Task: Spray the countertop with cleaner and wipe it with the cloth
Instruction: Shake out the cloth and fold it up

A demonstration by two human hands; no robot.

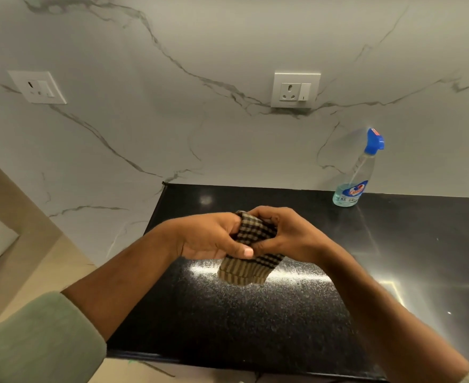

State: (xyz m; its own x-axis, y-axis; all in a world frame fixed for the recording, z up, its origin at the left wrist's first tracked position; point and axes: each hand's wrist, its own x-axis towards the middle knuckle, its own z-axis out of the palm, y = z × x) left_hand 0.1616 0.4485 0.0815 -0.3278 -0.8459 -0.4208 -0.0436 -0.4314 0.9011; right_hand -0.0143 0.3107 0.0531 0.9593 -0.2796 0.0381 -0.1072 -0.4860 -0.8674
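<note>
A tan and black checked cloth (245,268) hangs above the black speckled countertop (255,322). My left hand (208,236) and my right hand (285,233) both grip its bunched upper part, thumbs meeting in front of it; the lower end dangles free. A clear spray bottle (356,175) with a blue trigger head and a little pale blue liquid stands upright at the back right of the counter, against the wall, well apart from both hands.
A white marble wall (172,120) rises behind and to the left of the counter, with two socket plates (295,89) (38,87). The counter's left edge (156,214) ends at the wall; beige floor (20,258) lies beyond on the left.
</note>
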